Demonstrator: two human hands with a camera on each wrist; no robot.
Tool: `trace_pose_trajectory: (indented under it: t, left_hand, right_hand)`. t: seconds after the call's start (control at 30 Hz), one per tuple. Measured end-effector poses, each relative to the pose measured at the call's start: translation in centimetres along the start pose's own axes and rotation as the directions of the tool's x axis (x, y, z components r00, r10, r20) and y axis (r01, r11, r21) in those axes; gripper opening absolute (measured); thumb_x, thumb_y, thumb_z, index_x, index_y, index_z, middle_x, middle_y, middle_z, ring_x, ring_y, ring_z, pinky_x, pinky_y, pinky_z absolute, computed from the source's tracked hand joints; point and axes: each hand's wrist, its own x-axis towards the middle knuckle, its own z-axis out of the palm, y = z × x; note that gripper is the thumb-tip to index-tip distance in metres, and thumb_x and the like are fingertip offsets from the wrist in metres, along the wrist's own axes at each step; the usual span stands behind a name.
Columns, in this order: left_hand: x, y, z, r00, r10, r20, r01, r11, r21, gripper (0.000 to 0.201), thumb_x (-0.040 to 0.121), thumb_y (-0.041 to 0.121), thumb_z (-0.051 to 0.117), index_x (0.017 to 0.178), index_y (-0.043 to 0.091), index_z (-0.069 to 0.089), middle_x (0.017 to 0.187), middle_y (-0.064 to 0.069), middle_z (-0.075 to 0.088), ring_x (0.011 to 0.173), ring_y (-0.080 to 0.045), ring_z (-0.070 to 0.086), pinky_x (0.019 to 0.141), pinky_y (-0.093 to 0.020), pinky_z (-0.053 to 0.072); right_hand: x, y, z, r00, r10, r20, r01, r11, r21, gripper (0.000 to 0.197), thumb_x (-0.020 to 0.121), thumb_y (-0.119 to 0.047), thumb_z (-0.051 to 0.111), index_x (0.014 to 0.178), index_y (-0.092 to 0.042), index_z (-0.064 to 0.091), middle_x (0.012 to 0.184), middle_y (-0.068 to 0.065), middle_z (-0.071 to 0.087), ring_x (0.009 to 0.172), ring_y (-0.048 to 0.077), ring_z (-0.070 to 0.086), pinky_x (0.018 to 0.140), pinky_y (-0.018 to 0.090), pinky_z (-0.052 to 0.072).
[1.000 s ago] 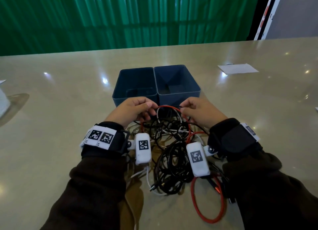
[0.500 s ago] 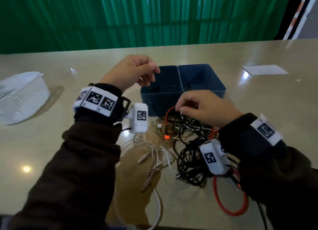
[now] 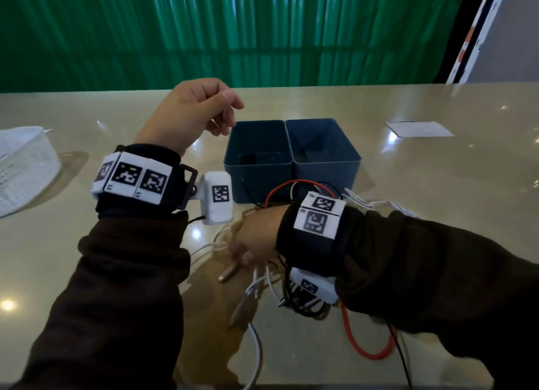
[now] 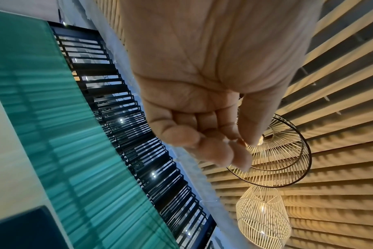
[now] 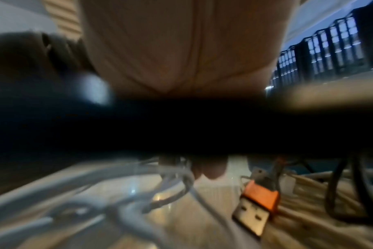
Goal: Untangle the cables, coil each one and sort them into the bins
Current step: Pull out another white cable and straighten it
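Note:
A tangle of white cables (image 3: 256,340), black cables (image 3: 306,308) and a red cable (image 3: 370,354) lies on the table in front of two dark blue bins (image 3: 256,182). My right hand (image 3: 243,255) reaches across to the left, its fingers curled down into the white cables (image 5: 175,170) and gripping them. The right wrist view is blurred; an orange USB plug (image 5: 260,193) lies beside the fingertips (image 5: 211,170). My left hand (image 3: 230,115) is raised above the left bin's near left corner. Its fingers are curled against the thumb (image 4: 224,143), with nothing seen between them.
A white mesh basket (image 3: 26,168) sits at the far left of the beige table (image 3: 437,244). A sheet of paper (image 3: 417,128) lies at the back right. More white cable (image 3: 376,206) trails behind my right forearm. A green curtain stands behind the table.
My left hand let go of the tangle and rose above the bins. My right hand moved from the red loop leftward and down onto the white cables.

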Motion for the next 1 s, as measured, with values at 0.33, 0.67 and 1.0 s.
trace_pose_trajectory:
  t: [0.33, 0.67, 1.0]
  left_hand:
    - [-0.9, -2.5, 4.0, 0.985, -0.101, 0.14, 0.104, 0.994, -0.016, 0.014, 0.094, 0.011, 0.053, 0.095, 0.023, 0.06, 0.086, 0.008, 0.063, 0.075, 0.0, 0.057, 0.067, -0.012, 0.044]
    - [-1.7, -5.4, 10.2, 0.985, -0.136, 0.107, 0.152, 0.976, -0.155, 0.032, 0.103, 0.016, 0.033, 0.082, 0.013, 0.058, 0.047, 0.009, 0.034, 0.041, -0.006, 0.027, 0.041, -0.02, 0.025]
    - [-2.3, -6.6, 8.0, 0.984, -0.156, -0.085, 0.119, 0.935, -0.334, 0.03, 0.1, 0.011, 0.041, 0.074, 0.013, 0.055, 0.045, 0.012, 0.03, 0.038, -0.004, 0.021, 0.037, -0.016, 0.016]
  right_hand:
    - [-7.2, 7.9, 1.4, 0.428, 0.537, -0.727, 0.441, 0.579, 0.686, 0.02, 0.086, 0.0, 0.054, 0.087, -0.02, 0.055, 0.077, -0.003, 0.051, 0.065, 0.003, 0.049, 0.063, 0.015, 0.042]
    - [-8.2, 10.3, 5.2, 0.356, 0.789, -0.501, 0.733, 0.097, 0.673, 0.025, 0.094, 0.007, 0.04, 0.098, -0.013, 0.054, 0.09, 0.006, 0.061, 0.08, 0.016, 0.062, 0.065, 0.029, 0.056]
    - [-9.7, 12.0, 5.9, 0.08, 0.941, -0.33, 0.884, 0.086, 0.459, 0.031, 0.091, 0.011, 0.035, 0.095, -0.011, 0.055, 0.087, 0.005, 0.063, 0.075, 0.015, 0.063, 0.067, 0.027, 0.052]
